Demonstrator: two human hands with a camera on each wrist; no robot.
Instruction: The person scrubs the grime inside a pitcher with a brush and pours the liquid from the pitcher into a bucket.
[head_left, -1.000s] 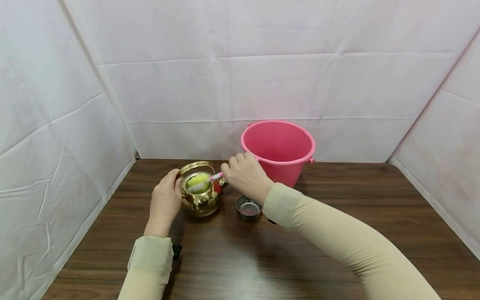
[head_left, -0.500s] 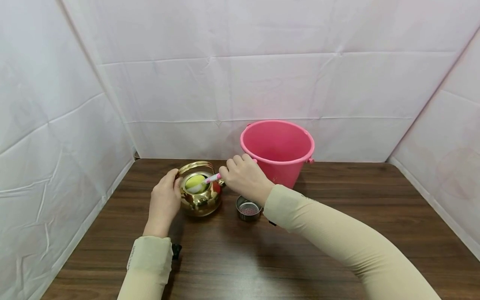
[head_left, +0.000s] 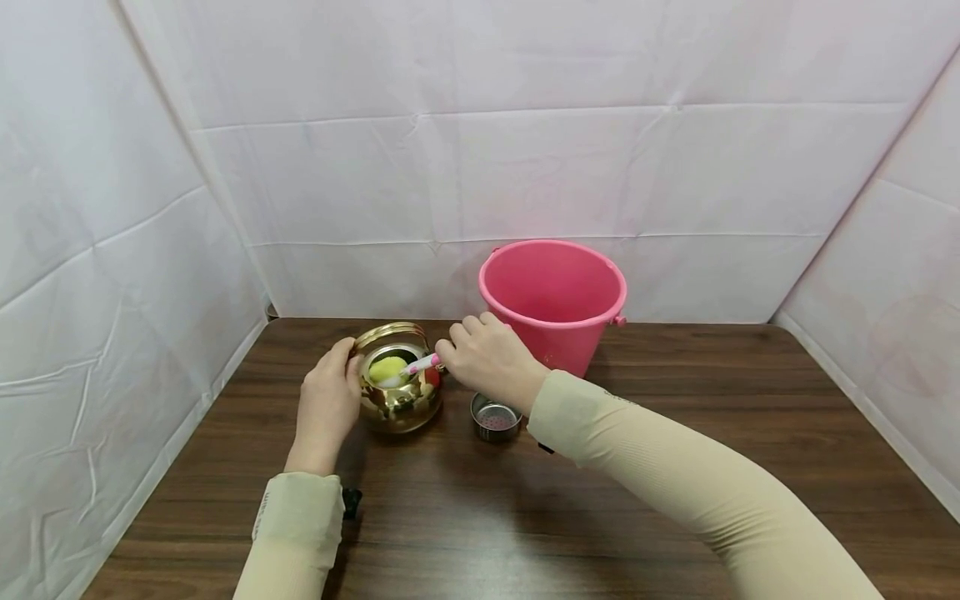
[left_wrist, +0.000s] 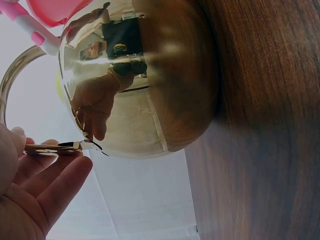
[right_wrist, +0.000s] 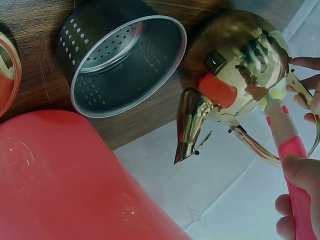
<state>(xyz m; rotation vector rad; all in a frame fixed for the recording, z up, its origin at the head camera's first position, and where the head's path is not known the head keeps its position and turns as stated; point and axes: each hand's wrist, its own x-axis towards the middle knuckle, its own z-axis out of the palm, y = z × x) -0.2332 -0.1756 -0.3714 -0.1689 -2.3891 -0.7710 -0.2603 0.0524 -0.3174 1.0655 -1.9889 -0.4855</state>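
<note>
A shiny gold kettle point(head_left: 401, 410) stands upright and lidless at the back left of the table. My left hand point(head_left: 328, 402) pinches the base of its arched handle point(left_wrist: 55, 149) between thumb and fingers. With my right hand point(head_left: 491, 354) I grip the pink and white handle of a sponge brush point(right_wrist: 295, 150). The brush slants down to the left, and its yellow sponge head point(head_left: 386, 369) is in the kettle's round opening. The lower part of the head is hidden by the kettle. In the right wrist view, the kettle's spout point(right_wrist: 191, 122) points toward the bucket side.
Right of the kettle sits a perforated metal strainer cup point(head_left: 496, 419). A pink bucket point(head_left: 564, 342) stands behind it, close to my right hand. Part of a gold-rimmed round thing point(right_wrist: 7, 75) shows at the right wrist view's left edge. White sheeting point(head_left: 360, 183) encloses the table.
The brush has shifted slightly left and down, its sponge head moving within the kettle's opening. My left hand keeps its place on the handle.
</note>
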